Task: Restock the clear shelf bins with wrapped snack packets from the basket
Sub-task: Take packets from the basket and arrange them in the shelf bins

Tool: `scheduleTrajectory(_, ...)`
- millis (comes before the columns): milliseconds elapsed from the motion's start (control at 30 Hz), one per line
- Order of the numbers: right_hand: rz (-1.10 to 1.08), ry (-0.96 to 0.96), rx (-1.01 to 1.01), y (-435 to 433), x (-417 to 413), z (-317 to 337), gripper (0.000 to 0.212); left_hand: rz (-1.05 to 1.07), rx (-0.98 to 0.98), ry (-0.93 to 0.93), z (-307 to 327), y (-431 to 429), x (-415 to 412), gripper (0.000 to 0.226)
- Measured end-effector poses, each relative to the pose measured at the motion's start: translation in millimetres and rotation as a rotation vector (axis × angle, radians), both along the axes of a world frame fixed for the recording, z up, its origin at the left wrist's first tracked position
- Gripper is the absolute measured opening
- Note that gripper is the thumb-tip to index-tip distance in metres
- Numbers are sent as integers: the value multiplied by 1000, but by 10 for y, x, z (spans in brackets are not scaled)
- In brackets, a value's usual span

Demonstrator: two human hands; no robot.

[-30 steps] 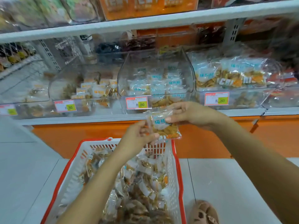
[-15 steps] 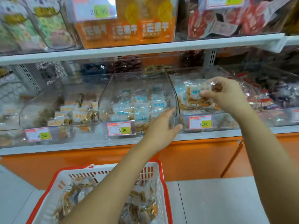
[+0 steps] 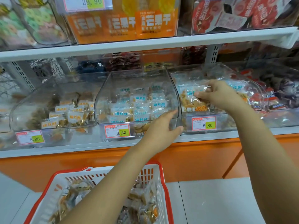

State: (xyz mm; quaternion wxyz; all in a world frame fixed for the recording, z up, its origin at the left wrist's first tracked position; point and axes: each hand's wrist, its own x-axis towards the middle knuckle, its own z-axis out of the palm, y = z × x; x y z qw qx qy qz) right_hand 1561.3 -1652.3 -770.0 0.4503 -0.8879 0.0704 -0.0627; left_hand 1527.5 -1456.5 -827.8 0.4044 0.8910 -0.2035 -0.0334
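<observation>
One head-worn view (wide-angle) faces forward and down; shelf bins close ahead; basket below.

I count three clear bins with 8.80 price tags, one 29.90 tag above, one basket, and one packet pinched in my right hand; the rest beyond counting.

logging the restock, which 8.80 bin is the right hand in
The rightmost 8.80 bin, beside the red packets: the right hand holds a packet in its opening.

right hand pinches a snack packet over the right bin; left hand open.
</observation>
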Motion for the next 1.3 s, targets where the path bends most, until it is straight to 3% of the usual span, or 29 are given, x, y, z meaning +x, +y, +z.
scheduleTrajectory(67, 45, 36, -109, 7, -9, 50, 25, 2, -11, 7, 4, 0, -4, 61)
scheduleTrajectory(100, 65, 46, -153, 10, -10, 65, 26, 2, -14, 10, 6, -1, -8, 61)
scheduleTrajectory(200, 52, 42, -206, -4, 28, 48, 51, 3, -19, 20, 20, -4, -23, 61)
scheduleTrajectory(400, -228, -325, -200, -17, 108, -176, 57, 18, -44, 39, 72, 6, -37, 57)
scheduleTrajectory(533, -121, -446, -326, 3, 98, -338, 22, 19, -31, 43, 84, -4, -40, 57)
scheduleTrajectory(733, -88, -475, -489, -84, 173, -382, 32, 25, -27, 43, 108, -46, -25, 54)
scheduleTrajectory(900, 150, -419, -653, -53, 124, -264, 22, 36, -36, 31, 77, -60, -4, 52)
scheduleTrajectory(1100, -68, -731, -429, 216, -219, -534, 9, 108, -243, -47, -61, 119, -243, 35)
scheduleTrajectory(1200, 93, -780, -364, 630, -523, -750, 8, 209, -293, -99, -223, 393, -422, 11)
scheduleTrajectory(1300, 345, -676, -508, 1035, -751, -1099, 15, 346, -224, -7, -627, 763, -556, 26)
